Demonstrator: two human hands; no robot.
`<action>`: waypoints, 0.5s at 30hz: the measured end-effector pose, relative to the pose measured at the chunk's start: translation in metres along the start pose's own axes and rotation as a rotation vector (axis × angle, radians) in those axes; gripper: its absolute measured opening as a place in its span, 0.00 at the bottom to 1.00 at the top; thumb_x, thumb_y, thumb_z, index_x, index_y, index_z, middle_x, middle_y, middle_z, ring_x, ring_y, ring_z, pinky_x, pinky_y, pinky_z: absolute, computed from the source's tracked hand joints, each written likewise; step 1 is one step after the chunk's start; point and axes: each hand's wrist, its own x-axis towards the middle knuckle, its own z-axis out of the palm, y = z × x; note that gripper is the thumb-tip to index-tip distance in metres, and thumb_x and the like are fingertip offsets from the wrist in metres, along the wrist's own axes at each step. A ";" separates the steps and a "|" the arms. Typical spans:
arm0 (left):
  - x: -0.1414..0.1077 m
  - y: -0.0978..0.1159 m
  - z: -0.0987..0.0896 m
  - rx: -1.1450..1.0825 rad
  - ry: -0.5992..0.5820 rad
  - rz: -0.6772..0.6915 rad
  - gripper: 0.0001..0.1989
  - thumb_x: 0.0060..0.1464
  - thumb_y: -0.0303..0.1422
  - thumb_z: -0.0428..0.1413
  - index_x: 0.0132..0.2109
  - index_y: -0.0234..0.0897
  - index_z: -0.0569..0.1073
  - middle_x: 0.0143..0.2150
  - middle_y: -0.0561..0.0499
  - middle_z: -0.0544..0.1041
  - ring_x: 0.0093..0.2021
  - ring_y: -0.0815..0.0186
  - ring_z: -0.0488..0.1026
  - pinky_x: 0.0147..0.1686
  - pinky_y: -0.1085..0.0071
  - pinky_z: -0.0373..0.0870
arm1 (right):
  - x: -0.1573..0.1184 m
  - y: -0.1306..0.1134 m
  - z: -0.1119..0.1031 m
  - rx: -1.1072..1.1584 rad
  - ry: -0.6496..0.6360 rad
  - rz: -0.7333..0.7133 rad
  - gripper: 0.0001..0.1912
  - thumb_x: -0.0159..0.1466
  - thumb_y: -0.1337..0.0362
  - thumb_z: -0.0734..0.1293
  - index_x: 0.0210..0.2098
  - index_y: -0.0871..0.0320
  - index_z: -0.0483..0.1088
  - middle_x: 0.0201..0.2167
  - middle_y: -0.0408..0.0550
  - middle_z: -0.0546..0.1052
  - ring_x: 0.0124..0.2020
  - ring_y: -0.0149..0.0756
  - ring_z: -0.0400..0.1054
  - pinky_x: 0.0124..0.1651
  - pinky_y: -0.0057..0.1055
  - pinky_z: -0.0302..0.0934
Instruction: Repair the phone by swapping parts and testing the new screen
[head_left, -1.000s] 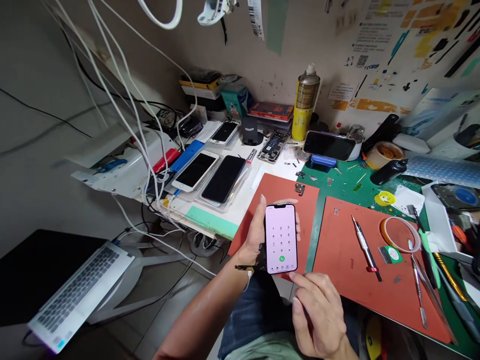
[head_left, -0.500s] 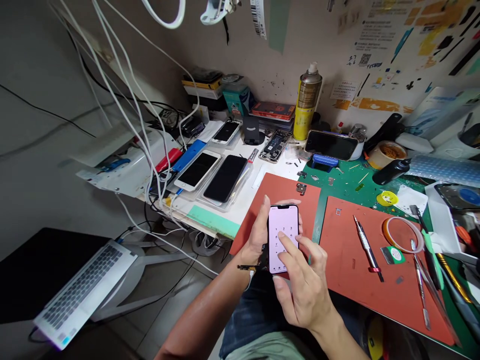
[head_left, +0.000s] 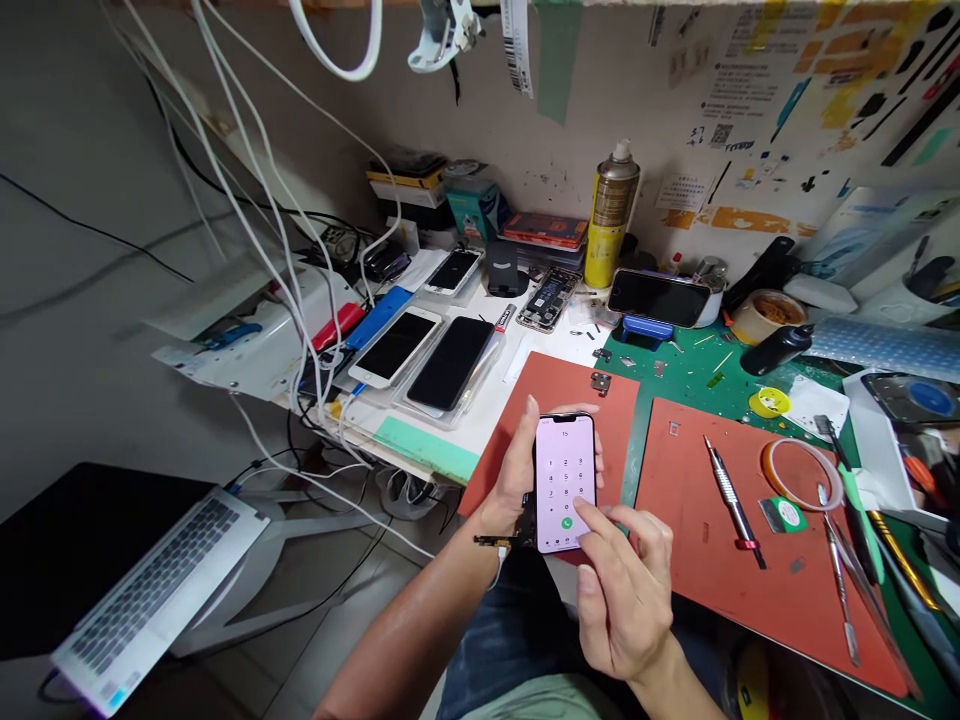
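Note:
My left hand [head_left: 516, 465] is wrapped round a smartphone [head_left: 551, 520], gripping it upright by its edges over the near edge of the mat. The lit screen shows a dial keypad, the digits "15" at the top and a green call button. My right hand [head_left: 628, 590] holds nothing. Its index finger points at the lower right of the keypad, near the 9; whether it touches the glass I cannot tell. A small circuit strip [head_left: 495, 541] with a white cable [head_left: 501, 568] sticks out by my left wrist. The phone's back is hidden.
Below the phone lies a red mat [head_left: 555, 390]; a second red mat [head_left: 675, 520] bears a pen-like screwdriver [head_left: 731, 500], a tape roll [head_left: 772, 462] and tweezers. Several phones, including a black one [head_left: 452, 362], lie at left. A spray can [head_left: 611, 215] stands behind. White cables [head_left: 259, 170] hang left.
The digits "15" and the green call button now show on the screen. My right index finger has moved down and right, from around the 5 to near the 9. The left hand keeps its hold.

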 end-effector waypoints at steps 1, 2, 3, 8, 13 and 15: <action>0.000 0.000 -0.001 0.003 0.002 -0.002 0.36 0.64 0.63 0.52 0.59 0.37 0.78 0.39 0.43 0.82 0.33 0.57 0.81 0.31 0.64 0.78 | -0.001 0.000 0.000 0.002 0.002 0.000 0.13 0.68 0.74 0.61 0.49 0.64 0.74 0.54 0.61 0.81 0.51 0.54 0.70 0.51 0.51 0.63; 0.000 0.000 -0.001 0.005 0.007 -0.004 0.36 0.64 0.63 0.52 0.59 0.37 0.78 0.39 0.43 0.82 0.34 0.57 0.81 0.32 0.64 0.78 | -0.001 0.000 0.000 0.000 -0.013 0.002 0.14 0.68 0.74 0.61 0.49 0.64 0.74 0.54 0.60 0.81 0.51 0.54 0.70 0.51 0.51 0.63; 0.000 0.000 -0.001 0.006 0.011 -0.005 0.36 0.64 0.63 0.53 0.59 0.38 0.78 0.39 0.43 0.82 0.34 0.57 0.82 0.32 0.64 0.78 | -0.001 0.000 0.000 -0.005 -0.035 0.005 0.13 0.67 0.74 0.62 0.49 0.64 0.74 0.54 0.60 0.81 0.51 0.54 0.69 0.51 0.51 0.63; 0.000 0.000 0.001 -0.006 0.018 0.005 0.35 0.64 0.62 0.54 0.58 0.36 0.78 0.38 0.44 0.82 0.34 0.57 0.82 0.32 0.65 0.78 | 0.000 -0.002 -0.002 0.007 -0.023 -0.004 0.14 0.66 0.76 0.62 0.48 0.66 0.75 0.53 0.61 0.82 0.50 0.52 0.69 0.50 0.50 0.64; 0.001 0.001 0.000 -0.013 0.018 -0.005 0.35 0.64 0.62 0.53 0.58 0.35 0.78 0.38 0.43 0.82 0.34 0.57 0.82 0.32 0.65 0.78 | -0.006 -0.003 -0.006 0.035 0.028 -0.026 0.13 0.65 0.77 0.62 0.45 0.67 0.75 0.47 0.62 0.83 0.45 0.49 0.69 0.46 0.47 0.65; 0.001 0.001 -0.001 -0.006 0.015 -0.011 0.36 0.64 0.63 0.53 0.58 0.35 0.78 0.37 0.43 0.82 0.33 0.57 0.82 0.32 0.64 0.78 | -0.009 -0.003 -0.006 0.043 0.015 -0.022 0.13 0.65 0.76 0.62 0.45 0.67 0.75 0.47 0.62 0.83 0.45 0.49 0.69 0.46 0.47 0.65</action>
